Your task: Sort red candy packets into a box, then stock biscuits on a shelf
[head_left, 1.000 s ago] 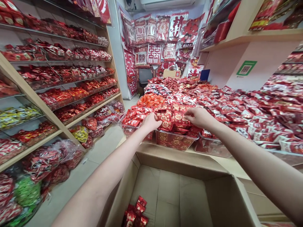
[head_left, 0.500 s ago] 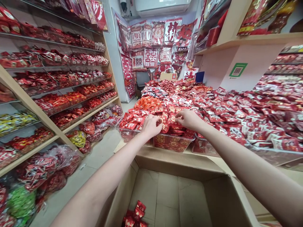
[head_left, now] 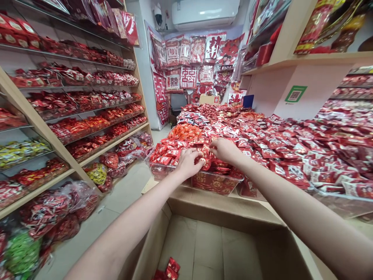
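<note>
My left hand (head_left: pixel 189 162) is over the front clear plastic bin (head_left: pixel 215 184), its thumb and fingers curled round small red packets (head_left: pixel 206 161) with gold print. From the other side my right hand (head_left: pixel 225 151) pinches at the same little group, its fingertips close to the left ones. How many packets lie between the hands I cannot tell. Below my forearms stands an open cardboard box (head_left: pixel 208 233). A few shiny red packets (head_left: pixel 172 267) lie in its near left corner.
More bins of red packets (head_left: pixel 279 151) cover the table to the right and behind. Shelves (head_left: pixel 96 105) of packets line the left wall, with filled plastic bags (head_left: pixel 58 208) on the floor below. An overhead shelf (head_left: pixel 320 58) juts out at upper right.
My right hand has moved left, nearer to my left hand, and its fingers have closed in on the packets. The whole view has shifted slightly downward in the frame.
</note>
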`<state>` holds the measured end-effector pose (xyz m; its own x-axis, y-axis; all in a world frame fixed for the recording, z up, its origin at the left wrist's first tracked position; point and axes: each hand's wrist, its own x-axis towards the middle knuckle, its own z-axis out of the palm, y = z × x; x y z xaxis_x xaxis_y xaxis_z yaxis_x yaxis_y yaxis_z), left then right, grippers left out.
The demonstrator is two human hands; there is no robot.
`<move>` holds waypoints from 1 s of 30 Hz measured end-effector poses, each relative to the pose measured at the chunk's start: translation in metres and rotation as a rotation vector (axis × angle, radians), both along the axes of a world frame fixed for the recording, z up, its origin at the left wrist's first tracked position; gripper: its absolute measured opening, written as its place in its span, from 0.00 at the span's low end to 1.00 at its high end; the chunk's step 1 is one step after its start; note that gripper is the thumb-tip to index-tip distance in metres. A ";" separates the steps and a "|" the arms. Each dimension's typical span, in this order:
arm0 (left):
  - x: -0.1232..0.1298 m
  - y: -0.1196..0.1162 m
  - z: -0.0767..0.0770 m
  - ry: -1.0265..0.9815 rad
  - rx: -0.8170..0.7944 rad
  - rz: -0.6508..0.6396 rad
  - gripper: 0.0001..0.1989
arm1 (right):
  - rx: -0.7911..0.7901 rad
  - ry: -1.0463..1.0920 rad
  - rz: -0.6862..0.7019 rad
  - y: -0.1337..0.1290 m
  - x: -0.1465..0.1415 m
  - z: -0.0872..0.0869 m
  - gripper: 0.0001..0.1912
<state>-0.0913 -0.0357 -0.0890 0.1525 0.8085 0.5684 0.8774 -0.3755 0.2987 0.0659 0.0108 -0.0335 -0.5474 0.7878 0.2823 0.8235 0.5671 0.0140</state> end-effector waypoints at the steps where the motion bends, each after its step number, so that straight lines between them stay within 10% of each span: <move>1: 0.000 0.000 0.001 -0.003 -0.012 -0.008 0.13 | -0.005 -0.002 -0.023 0.008 -0.002 0.005 0.15; 19: -0.015 0.071 0.017 -0.041 -0.123 -0.044 0.20 | -0.098 -0.061 -0.088 0.049 -0.031 0.016 0.11; 30: -0.014 0.077 0.019 -0.108 -0.103 -0.080 0.15 | -0.044 0.156 -0.128 0.052 0.027 0.076 0.12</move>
<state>-0.1054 0.0415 -0.0701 0.1608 0.8512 0.4997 0.8067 -0.4050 0.4303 0.0925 0.0629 0.0426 -0.3943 0.8617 0.3194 0.8791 0.4549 -0.1419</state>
